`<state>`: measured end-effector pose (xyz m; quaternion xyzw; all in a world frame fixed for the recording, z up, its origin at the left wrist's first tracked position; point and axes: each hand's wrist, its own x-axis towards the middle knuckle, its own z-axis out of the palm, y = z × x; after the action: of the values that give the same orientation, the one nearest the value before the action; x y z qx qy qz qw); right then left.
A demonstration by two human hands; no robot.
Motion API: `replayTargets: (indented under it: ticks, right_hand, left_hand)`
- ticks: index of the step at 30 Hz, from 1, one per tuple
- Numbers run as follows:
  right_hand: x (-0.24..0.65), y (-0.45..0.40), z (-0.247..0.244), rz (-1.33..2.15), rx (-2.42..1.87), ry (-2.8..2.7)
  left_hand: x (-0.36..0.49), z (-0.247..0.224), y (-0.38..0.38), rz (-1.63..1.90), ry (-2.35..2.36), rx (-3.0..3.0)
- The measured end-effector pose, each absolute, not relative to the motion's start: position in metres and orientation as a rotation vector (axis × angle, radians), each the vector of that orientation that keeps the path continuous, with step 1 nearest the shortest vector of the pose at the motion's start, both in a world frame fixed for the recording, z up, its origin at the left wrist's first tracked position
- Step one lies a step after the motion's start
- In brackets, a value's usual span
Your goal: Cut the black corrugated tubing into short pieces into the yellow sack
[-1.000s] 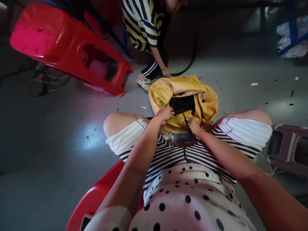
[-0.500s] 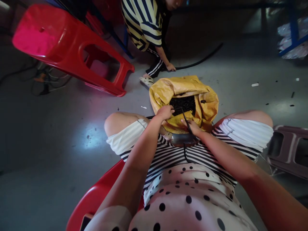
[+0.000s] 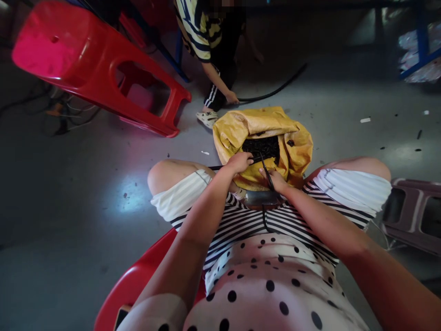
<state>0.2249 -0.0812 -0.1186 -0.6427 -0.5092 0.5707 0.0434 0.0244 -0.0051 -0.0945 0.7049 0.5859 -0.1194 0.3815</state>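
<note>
My left hand (image 3: pixel 240 162) is closed around a thin black rubber-like strip (image 3: pixel 216 168), whose end pokes out past the fingers towards the right. In my right hand (image 3: pixel 276 180) is a pair of dark scissors (image 3: pixel 266 172), blades pointing up and away from me beside the strip's end. Both hands are over the near edge of a yellow woven sack (image 3: pixel 265 119), its mouth rolled open between my knees. Many short black pieces (image 3: pixel 262 146) fill the opening. Whether the blades touch the strip is too small to tell.
Beyond the sack a person in a striped shirt (image 3: pixel 201 32) crouches, one hand on a long black strip (image 3: pixel 275 93) on the floor. Red stacked stools (image 3: pixel 86 55) lean at left. A grey-brown stool (image 3: pixel 413 202) is at right. Cables (image 3: pixel 62 115) and small scraps lie on the floor.
My left hand has shifted slightly right, and the strip's end sticks out further past its fingers. The crouching person's hand and the long strip have moved left.
</note>
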Motion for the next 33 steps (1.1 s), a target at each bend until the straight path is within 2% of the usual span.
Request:
replayTargets:
  ticks: [8,16,25,33]
  right_hand:
    - [0.226,-0.081,-0.125,1.555,-2.044,-1.628]
    - [0.228,-0.085,-0.121,1.677,-1.955,-1.600]
    - [0.225,-0.081,-0.115,1.742,-2.027,-1.667]
    - [0.225,-0.080,-0.117,1.592,-2.114,-1.772]
  left_hand:
    - [0.017,-0.095,-0.002,-0.461,1.507,1.790]
    - [0.017,-0.090,0.001,-0.411,1.691,1.730]
    - [0.027,-0.092,-0.006,-0.369,1.551,1.799]
    - [0.021,-0.098,-0.004,-0.428,1.496,1.779]
